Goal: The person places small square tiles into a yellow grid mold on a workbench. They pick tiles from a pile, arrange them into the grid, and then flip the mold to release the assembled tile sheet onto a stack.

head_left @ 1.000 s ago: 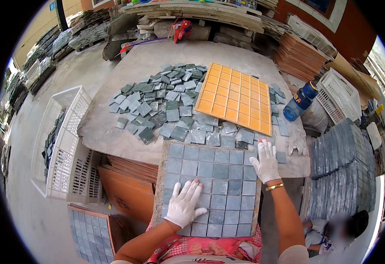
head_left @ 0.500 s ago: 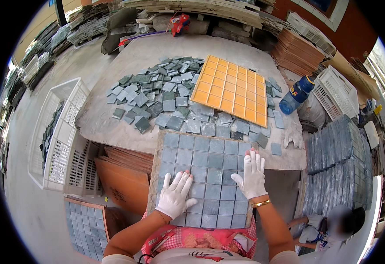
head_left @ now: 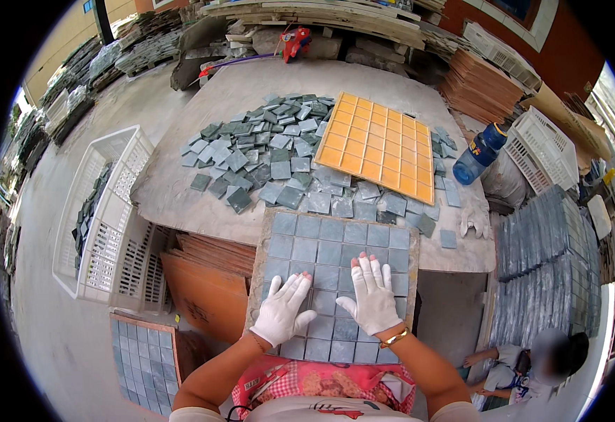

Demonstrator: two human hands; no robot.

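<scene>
Right hand (head_left: 374, 302) has moved left across one tile panel (head_left: 327, 253), lower centre. It and left hand (head_left: 279, 313) lie flat, fingers extended, gripping nothing. Upper centre: one yellow grid tray (head_left: 379, 149).

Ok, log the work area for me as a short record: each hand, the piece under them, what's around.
Left hand: white glove, palm down on the tiled board
Right hand: white glove, palm down on the same board
Board tiles: square, grey-blue, in rows
Loose tiles: heaped on the table, beyond the board
Orange grid tray: right of the heap, overlapping some loose tiles
Blue bottle: right of the tray
White crate: left of the table, dark pieces inside
Co-worker: lower right, near stacked tiled sheets
</scene>
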